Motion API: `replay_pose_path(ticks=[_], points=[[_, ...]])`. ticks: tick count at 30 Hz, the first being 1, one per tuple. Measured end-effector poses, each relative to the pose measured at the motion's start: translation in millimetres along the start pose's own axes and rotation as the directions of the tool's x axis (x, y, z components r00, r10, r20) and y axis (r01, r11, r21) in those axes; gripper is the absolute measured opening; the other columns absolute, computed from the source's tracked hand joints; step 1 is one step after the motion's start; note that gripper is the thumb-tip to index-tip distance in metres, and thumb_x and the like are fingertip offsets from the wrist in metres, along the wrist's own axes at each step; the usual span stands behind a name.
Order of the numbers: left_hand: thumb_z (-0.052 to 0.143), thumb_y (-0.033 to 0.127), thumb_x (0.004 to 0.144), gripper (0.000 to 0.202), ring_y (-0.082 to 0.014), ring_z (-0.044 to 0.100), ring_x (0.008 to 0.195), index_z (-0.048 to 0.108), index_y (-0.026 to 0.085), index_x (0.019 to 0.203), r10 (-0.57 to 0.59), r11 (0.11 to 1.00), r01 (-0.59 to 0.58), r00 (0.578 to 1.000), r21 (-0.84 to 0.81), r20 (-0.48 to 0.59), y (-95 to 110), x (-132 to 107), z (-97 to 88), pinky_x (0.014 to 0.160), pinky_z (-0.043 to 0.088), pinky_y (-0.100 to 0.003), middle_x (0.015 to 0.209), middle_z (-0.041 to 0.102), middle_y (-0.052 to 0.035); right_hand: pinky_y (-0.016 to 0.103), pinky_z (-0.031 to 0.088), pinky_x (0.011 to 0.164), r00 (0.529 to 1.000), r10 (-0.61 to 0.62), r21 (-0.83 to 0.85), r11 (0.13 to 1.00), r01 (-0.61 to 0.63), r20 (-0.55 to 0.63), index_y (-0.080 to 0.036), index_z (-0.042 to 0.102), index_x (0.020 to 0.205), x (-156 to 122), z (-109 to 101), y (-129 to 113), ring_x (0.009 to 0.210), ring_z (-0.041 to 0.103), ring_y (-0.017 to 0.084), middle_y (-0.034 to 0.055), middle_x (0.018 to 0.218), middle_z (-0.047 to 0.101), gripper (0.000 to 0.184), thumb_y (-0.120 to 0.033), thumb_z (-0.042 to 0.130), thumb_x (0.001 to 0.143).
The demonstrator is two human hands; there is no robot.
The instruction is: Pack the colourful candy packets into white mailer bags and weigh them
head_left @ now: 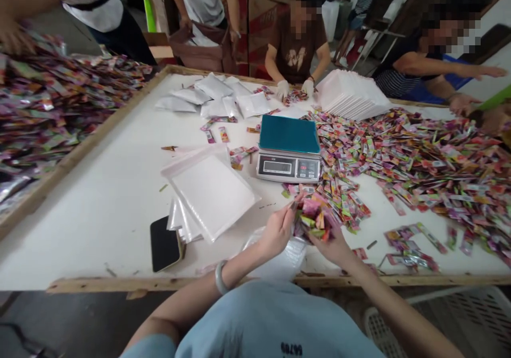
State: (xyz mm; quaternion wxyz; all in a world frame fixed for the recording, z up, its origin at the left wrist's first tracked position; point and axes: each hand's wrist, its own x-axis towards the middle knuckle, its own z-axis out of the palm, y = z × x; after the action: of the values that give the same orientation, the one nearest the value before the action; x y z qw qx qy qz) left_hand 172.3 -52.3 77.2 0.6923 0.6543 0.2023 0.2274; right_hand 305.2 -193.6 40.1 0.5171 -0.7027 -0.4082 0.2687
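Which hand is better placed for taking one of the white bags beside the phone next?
Probably the left hand: it is nearer those white bags, while the right hand cups colourful packets.

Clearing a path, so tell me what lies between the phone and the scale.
Several overlapping flat white bags lie between the phone and the scale, as the head view shows.

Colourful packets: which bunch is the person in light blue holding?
The small bunch between left hand and right hand, in front of the scale; the large heap at right lies spread on the table.
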Motion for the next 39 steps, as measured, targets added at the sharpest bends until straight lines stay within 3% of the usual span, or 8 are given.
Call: replay_pose_path(ticks=[3, 7, 13, 22, 27, 33, 35, 39], points=[[0.045, 0.064, 0.099, 0.060, -0.0317, 0.055, 0.142, 0.072, 0.019, 0.129, -0.016, 0.999, 0.018, 0.999, -0.043, 0.034, -4, -4, 1.2, 0.127, 0.033, -0.045, 0.139, 0.070, -0.0129, 0.050, 0.055, 0.099, 0.987, -0.154, -0.334, 0.929, 0.163, 0.053, -0.024, 0.061, 0.128, 11, -3, -15, 0.112, 0.069, 0.032, 0.0128, 0.124, 0.072, 0.045, -0.034, 0.063, 0.084], [0.044, 0.067, 0.099, 0.064, -0.0317, 0.053, 0.144, 0.070, 0.019, 0.132, -0.051, 0.998, 0.051, 0.999, -0.027, 0.010, -10, -12, 2.3, 0.128, 0.033, -0.048, 0.142, 0.068, -0.0132, 0.054, 0.051, 0.097, 0.945, -0.302, -0.723, 0.625, 0.294, 0.124, -0.017, 0.060, 0.129, 13, -9, -33, 0.109, 0.065, 0.036, 0.0171, 0.119, 0.070, 0.047, -0.029, 0.058, 0.084], [0.038, 0.063, 0.104, 0.063, -0.0292, 0.056, 0.141, 0.065, 0.019, 0.140, 0.030, 0.999, -0.031, 0.999, 0.028, 0.027, -3, -19, -6.6, 0.125, 0.038, -0.043, 0.144, 0.067, -0.0111, 0.049, 0.049, 0.089, 0.905, -0.378, -0.884, 0.332, 0.328, 0.194, -0.017, 0.065, 0.120, 13, -13, -45, 0.101, 0.059, 0.036, 0.0177, 0.113, 0.065, 0.043, -0.034, 0.066, 0.080], [0.035, 0.054, 0.108, 0.058, -0.0266, 0.047, 0.150, 0.057, 0.022, 0.151, 0.175, 0.984, -0.176, 0.980, 0.002, 0.092, -15, -24, -12.5, 0.130, 0.030, -0.045, 0.158, 0.055, -0.0098, 0.049, 0.044, 0.114, 0.782, -0.295, -0.418, 0.713, 0.563, 0.549, -0.020, 0.055, 0.135, 31, -35, -50, 0.136, 0.052, 0.034, 0.0165, 0.140, 0.061, 0.053, -0.033, 0.074, 0.087], [0.038, 0.055, 0.106, 0.057, -0.0270, 0.049, 0.149, 0.061, 0.022, 0.148, 0.145, 0.989, -0.146, 0.989, -0.029, -0.035, -18, -19, -3.7, 0.130, 0.031, -0.046, 0.156, 0.057, -0.0093, 0.042, 0.053, 0.102, 0.864, -0.182, -0.342, 0.865, 0.368, 0.469, -0.019, 0.059, 0.127, 43, -19, -51, 0.117, 0.064, 0.029, 0.0143, 0.126, 0.067, 0.037, -0.019, 0.066, 0.090], [0.041, 0.059, 0.104, 0.059, -0.0298, 0.054, 0.145, 0.071, 0.020, 0.136, 0.086, 0.996, -0.088, 0.992, -0.018, -0.092, -8, -7, -6.7, 0.129, 0.031, -0.049, 0.142, 0.069, -0.0118, 0.041, 0.054, 0.095, 0.886, -0.033, -0.499, 0.816, 0.291, 0.462, -0.017, 0.067, 0.109, 50, 4, -55, 0.103, 0.065, 0.027, 0.0132, 0.113, 0.069, 0.023, -0.017, 0.063, 0.086], [0.040, 0.061, 0.103, 0.063, -0.0295, 0.051, 0.147, 0.070, 0.017, 0.137, 0.082, 0.996, -0.084, 0.991, -0.018, -0.110, -2, -5, -10.0, 0.130, 0.030, -0.047, 0.143, 0.068, -0.0129, 0.040, 0.054, 0.096, 0.840, -0.021, -0.441, 0.844, 0.305, 0.541, -0.017, 0.068, 0.104, 59, -8, -60, 0.102, 0.064, 0.025, 0.0114, 0.112, 0.069, 0.019, -0.021, 0.065, 0.085], [0.038, 0.059, 0.105, 0.065, -0.0281, 0.046, 0.151, 0.063, 0.014, 0.144, 0.061, 0.998, -0.063, 0.983, -0.002, -0.172, 7, -4, -12.6, 0.130, 0.029, -0.044, 0.150, 0.063, -0.0145, 0.028, 0.055, 0.079, 0.622, 0.067, -0.225, 0.958, 0.179, 0.780, -0.017, 0.068, 0.085, 83, -37, -59, 0.080, 0.062, 0.017, 0.0019, 0.085, 0.069, 0.011, -0.027, 0.064, 0.087]])
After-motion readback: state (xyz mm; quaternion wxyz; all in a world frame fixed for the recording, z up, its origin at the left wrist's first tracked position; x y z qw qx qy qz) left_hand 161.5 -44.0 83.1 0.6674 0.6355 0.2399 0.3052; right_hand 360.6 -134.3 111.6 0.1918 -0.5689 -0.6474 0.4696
